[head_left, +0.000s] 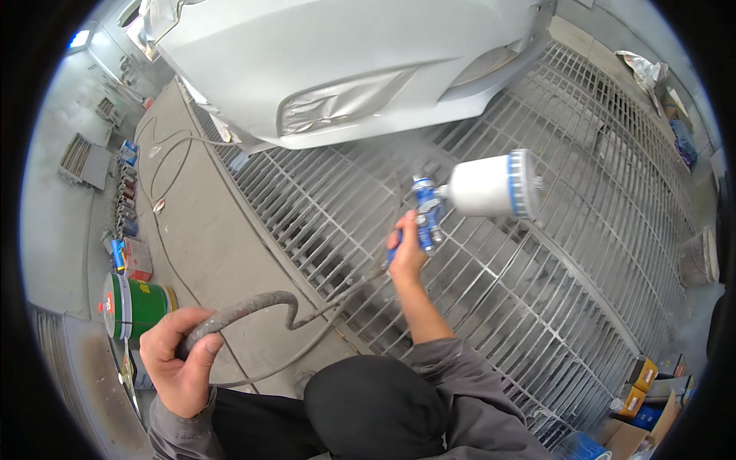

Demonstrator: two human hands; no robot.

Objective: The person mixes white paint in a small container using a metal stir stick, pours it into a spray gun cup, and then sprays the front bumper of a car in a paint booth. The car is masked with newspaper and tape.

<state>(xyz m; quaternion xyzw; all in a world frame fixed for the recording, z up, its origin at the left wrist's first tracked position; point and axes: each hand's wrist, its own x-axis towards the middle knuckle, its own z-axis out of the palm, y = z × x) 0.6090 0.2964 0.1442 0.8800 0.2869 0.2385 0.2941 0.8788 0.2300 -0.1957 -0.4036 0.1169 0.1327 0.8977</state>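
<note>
Spray gun with white cup, clenched in right hand below the car; left hand grips hose near green can.

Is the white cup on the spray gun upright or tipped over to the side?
Tipped. The white cup lies nearly sideways, its blue-rimmed lid end pointing to the right, away from the blue spray gun gripped in the right hand.

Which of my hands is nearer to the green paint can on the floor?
Left. The left hand, gripping the hose, is just beside the green can; the right hand is far off.
</note>
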